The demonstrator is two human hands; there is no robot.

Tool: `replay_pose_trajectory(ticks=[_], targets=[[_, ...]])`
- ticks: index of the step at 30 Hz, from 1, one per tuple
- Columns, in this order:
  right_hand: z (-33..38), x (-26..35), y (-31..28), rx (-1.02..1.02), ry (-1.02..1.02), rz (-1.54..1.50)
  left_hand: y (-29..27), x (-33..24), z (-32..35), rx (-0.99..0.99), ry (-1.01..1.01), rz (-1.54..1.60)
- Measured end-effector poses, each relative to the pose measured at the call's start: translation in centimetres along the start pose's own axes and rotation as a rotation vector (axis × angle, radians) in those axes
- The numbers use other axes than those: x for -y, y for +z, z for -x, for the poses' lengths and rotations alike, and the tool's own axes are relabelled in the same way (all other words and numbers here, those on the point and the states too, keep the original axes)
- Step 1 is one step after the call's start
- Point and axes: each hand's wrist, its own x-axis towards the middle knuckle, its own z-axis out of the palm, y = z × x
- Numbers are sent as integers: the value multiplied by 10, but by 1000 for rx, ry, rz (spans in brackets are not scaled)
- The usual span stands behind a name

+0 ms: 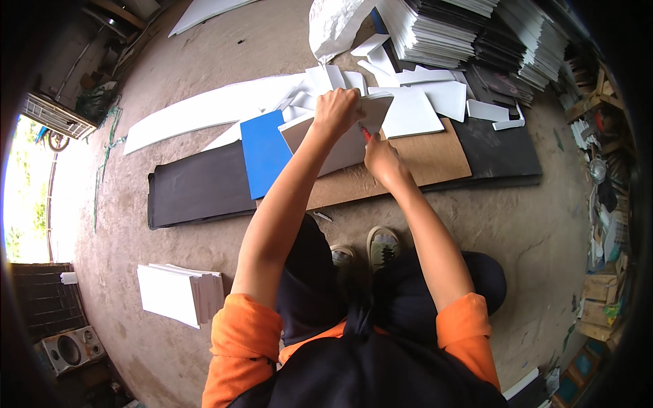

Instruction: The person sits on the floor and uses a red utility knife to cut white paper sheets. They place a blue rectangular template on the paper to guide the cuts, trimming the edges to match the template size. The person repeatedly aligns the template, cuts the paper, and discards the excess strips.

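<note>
My left hand (338,109) is closed over the upper edge of a white foam board (340,151), which stands tilted up from the work surface. In my right hand (388,162) is a slim red-handled cutter (365,132), its tip close against the board's face just below my left hand. The blade itself is too small to make out. Under the board lies a brown wooden panel (442,158), with a blue sheet (264,155) to its left. A white square board (411,112) rests on the panel to the right.
Black sheets (201,183) lie beneath everything on the concrete floor. White offcuts (330,80) are heaped behind, beside a white sack (333,30) and tall stacks of white and black boards (435,34). Another white stack (170,294) sits left of my legs; a speaker (73,348) stands farther left.
</note>
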Motion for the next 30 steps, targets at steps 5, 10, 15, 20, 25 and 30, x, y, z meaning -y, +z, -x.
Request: replay_pose_trajectory(ticks=[5,10,15,20,25,30], targets=[[2,-5,7,-2,-5,25,1,2,-1,84,-24,-45],[-4,-2,5,5,-73,102,-2,9,-6,110,-1,-19],[-7,2,11,-120,-108,97,3,10,-9,101,-26,-28],[-1,-1,12,-176,-120,150,2,7,-9,59,-77,-56],[15,0,9,-168,-88,182,1,6,-8,63,-67,-66],[18,-2,-1,-143,-117,302,-3,3,-5,128,1,-47]])
